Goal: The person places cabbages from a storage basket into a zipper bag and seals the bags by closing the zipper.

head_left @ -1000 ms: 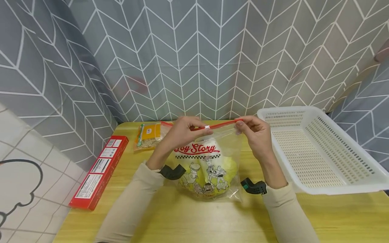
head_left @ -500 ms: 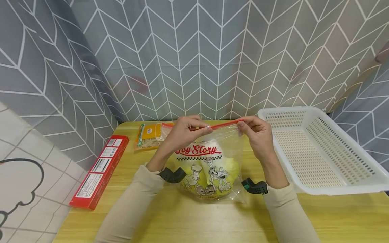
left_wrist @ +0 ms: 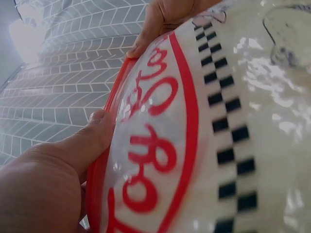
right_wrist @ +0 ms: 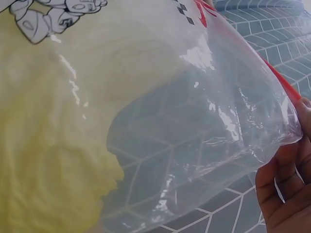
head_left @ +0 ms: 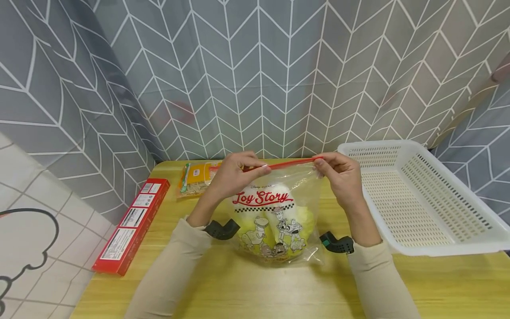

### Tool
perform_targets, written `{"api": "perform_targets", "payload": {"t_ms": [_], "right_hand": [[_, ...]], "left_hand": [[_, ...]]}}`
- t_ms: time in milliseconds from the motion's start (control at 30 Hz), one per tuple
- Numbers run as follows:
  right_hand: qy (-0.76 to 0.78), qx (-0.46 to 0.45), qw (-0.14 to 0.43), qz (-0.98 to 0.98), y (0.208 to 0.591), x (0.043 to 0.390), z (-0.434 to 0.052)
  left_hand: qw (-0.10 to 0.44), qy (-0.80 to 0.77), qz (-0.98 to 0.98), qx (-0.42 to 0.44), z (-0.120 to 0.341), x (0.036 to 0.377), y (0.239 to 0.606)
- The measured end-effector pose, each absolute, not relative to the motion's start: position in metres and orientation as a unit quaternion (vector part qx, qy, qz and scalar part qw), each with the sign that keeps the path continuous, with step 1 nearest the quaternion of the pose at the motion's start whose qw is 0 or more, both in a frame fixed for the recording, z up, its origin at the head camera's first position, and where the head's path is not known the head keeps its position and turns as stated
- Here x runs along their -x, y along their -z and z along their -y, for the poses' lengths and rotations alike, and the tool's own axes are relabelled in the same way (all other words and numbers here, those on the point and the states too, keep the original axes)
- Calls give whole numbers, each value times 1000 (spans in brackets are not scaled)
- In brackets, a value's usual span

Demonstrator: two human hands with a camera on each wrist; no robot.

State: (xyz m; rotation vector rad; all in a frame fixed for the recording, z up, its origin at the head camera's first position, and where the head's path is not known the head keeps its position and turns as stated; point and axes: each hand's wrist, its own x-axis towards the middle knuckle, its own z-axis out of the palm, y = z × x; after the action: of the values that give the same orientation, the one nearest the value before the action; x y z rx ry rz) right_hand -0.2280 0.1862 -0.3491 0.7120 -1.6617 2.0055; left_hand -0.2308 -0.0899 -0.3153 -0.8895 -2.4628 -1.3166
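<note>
Hands (head_left: pixel 235 175) (head_left: pixel 338 175) pinch the zip bag's (head_left: pixel 275 212) red seal in a tight grip, between white basket (head_left: pixel 418 195) and red box (head_left: pixel 129 223).

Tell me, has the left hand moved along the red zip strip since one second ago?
Yes. The left hand has slid slightly leftward along the red zip strip, toward the red box.
</note>
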Motion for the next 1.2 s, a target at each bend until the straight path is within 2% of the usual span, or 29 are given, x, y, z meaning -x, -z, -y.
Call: {"api": "perform_targets", "payload": {"t_ms": [433, 1200], "right_hand": [[-728, -250, 216, 601, 352, 229, -192], [-718, -231, 238, 612, 352, 235, -196]], "left_hand": [[154, 427, 842, 290, 100, 229, 320], [178, 429, 843, 271, 123, 231, 325]]}}
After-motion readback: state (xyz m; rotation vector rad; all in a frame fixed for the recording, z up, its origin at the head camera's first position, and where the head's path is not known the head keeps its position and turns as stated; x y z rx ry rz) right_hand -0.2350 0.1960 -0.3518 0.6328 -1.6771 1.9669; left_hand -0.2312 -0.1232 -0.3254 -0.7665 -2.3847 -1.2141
